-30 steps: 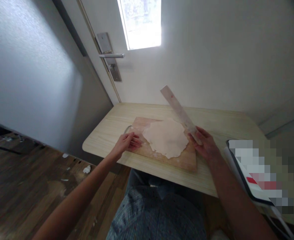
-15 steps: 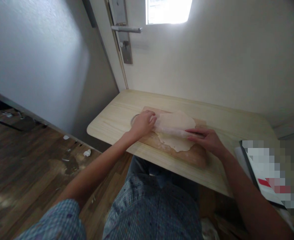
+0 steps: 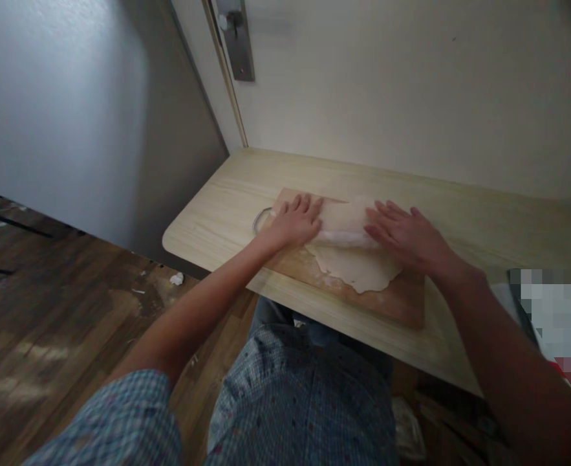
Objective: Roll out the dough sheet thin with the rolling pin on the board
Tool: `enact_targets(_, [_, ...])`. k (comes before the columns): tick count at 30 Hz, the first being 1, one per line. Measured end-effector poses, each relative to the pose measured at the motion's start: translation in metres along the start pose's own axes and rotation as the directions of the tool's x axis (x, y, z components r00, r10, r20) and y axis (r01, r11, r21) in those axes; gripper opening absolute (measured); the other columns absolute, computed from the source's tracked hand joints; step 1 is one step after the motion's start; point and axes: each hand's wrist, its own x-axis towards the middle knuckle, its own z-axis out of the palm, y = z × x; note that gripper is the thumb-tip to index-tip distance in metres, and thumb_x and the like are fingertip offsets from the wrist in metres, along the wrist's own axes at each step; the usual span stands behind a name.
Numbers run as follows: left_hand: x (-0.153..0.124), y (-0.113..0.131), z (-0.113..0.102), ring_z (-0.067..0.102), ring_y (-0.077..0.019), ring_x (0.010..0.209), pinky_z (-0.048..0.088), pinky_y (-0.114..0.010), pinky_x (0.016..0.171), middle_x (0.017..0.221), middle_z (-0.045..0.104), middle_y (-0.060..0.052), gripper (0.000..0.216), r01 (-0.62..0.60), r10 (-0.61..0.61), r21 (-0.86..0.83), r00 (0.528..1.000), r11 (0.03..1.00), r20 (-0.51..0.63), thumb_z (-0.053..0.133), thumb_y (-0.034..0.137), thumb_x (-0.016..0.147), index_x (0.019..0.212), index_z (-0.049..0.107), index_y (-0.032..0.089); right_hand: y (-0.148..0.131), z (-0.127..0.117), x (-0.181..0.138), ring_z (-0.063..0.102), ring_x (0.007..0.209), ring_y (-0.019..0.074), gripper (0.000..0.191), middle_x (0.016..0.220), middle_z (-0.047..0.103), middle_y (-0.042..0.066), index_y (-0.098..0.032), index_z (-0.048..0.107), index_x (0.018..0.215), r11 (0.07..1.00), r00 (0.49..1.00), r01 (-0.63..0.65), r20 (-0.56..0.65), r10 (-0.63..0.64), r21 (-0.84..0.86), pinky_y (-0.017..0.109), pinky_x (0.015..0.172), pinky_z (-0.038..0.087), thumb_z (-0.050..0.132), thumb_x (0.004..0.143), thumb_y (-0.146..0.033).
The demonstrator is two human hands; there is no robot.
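Note:
A pale, slightly blurred rolling pin [image 3: 342, 239] lies across a thin sheet of dough [image 3: 360, 268]. The dough has an uneven edge and spreads over a wooden cutting board [image 3: 409, 304]. My left hand [image 3: 299, 220] rests palm down over the pin's left end, fingers stretched forward. Over the right end lies my right hand [image 3: 404, 234], flat with its fingers extended. Both hands cover the pin's ends. White flour streaks show on the board near the dough's front edge, and a metal ring handle [image 3: 257, 220] sticks out at its left.
The board lies on a light wooden table [image 3: 202, 223] against a pale door with a metal lock plate [image 3: 239, 48]. At right on the table is a partly pixelated white and red item [image 3: 551, 323]. White scraps [image 3: 177, 279] lie on the brown floor.
My fingers have gone from curling around the pin's ends to lying flat over it. The view has tilted down, and the board has turned slightly.

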Motion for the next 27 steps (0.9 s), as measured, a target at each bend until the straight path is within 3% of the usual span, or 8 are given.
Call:
enact_targets(5, [0.002, 0.002, -0.006, 0.005, -0.0268, 0.135, 0.014, -0.049, 0.105, 0.148, 0.006, -0.011, 0.056, -0.015, 0.015, 0.0, 0.997, 1.0, 0.079, 0.021, 0.033, 0.089, 0.14, 0.005, 0.017, -0.003, 0.006, -0.001, 0.034, 0.126, 0.0268, 0.052, 0.135, 0.041, 0.014, -0.015, 0.045, 0.125, 0.999, 0.999, -0.037, 0.017, 0.037, -0.005, 0.049, 0.097, 0.031, 0.019, 0.09, -0.042])
enact_targets(11, [-0.015, 0.005, -0.004, 0.007, -0.0255, 0.135, 0.015, -0.049, 0.105, 0.148, 0.009, -0.009, 0.054, -0.077, 0.076, 0.015, 0.994, 0.997, 0.08, 0.019, 0.028, 0.089, 0.14, 0.007, 0.018, -0.018, 0.002, -0.021, 0.04, 0.121, 0.0298, 0.051, 0.131, 0.045, 0.017, -0.01, 0.05, 0.121, 0.998, 0.997, -0.06, -0.045, 0.06, -0.002, 0.05, 0.095, 0.035, 0.021, 0.09, -0.039])
enact_targets(16, [-0.031, 0.003, 0.005, 0.008, -0.0217, 0.135, 0.013, -0.045, 0.106, 0.148, 0.012, -0.005, 0.052, -0.131, 0.132, -0.011, 0.991, 0.991, 0.01, 0.017, 0.031, 0.09, 0.14, 0.008, 0.022, -0.027, 0.003, -0.034, 0.046, 0.116, 0.0289, 0.046, 0.127, 0.051, 0.013, -0.015, 0.05, 0.121, 0.998, 0.99, -0.06, -0.123, 0.063, 0.033, 0.049, 0.095, 0.036, 0.028, 0.088, -0.038])
enact_targets(27, [-0.059, 0.01, 0.015, 0.011, -0.0246, 0.134, 0.013, -0.046, 0.106, 0.146, 0.018, -0.008, 0.053, -0.19, 0.195, 0.044, 0.968, 0.981, -0.161, 0.024, 0.031, 0.088, 0.139, 0.015, 0.02, -0.045, 0.005, -0.059, 0.048, 0.114, 0.0253, 0.045, 0.125, 0.052, 0.014, -0.006, 0.049, 0.12, 0.991, 0.972, -0.072, -0.229, 0.045, -0.112, 0.04, 0.095, 0.037, 0.034, 0.089, -0.036])
